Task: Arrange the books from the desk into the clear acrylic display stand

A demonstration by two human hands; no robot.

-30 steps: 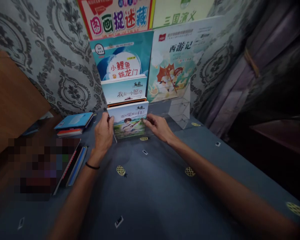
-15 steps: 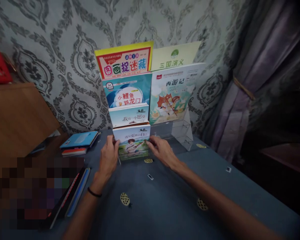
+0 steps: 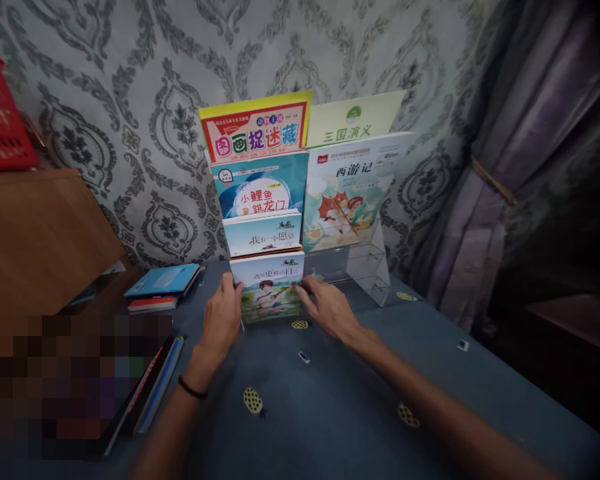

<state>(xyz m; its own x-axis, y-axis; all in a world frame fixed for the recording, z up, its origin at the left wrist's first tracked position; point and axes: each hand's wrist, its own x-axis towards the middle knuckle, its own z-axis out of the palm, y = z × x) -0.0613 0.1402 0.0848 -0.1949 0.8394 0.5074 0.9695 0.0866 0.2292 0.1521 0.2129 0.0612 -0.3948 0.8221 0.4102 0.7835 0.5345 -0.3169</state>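
Observation:
My left hand [image 3: 221, 319] and my right hand [image 3: 333, 308] grip the side edges of a small book [image 3: 270, 293] with a figure and a green field on its cover. It stands in the lowest front tier of a clear acrylic book rack [image 3: 369, 272]. Stepped up behind it are a pale blue book [image 3: 260, 235], a teal book [image 3: 245, 185] and, at the top, a yellow-edged red book [image 3: 255, 133]. On the rack's right side, a book with an orange shape on its cover [image 3: 350, 200] leans before a pale green one [image 3: 355, 120].
Blue and red books [image 3: 164, 280] lie stacked at the left on the blue tablecloth [image 3: 340, 413]. More books [image 3: 161, 385] lie nearer, beside a blurred-out patch. A wooden cabinet [image 3: 40, 227] carries a red basket [image 3: 5, 120]. A tied curtain [image 3: 485, 220] hangs at the right.
The whole view has shifted slightly, so the scene sits a little lower and further right. Both hands keep their hold on the front book, which stays in the rack.

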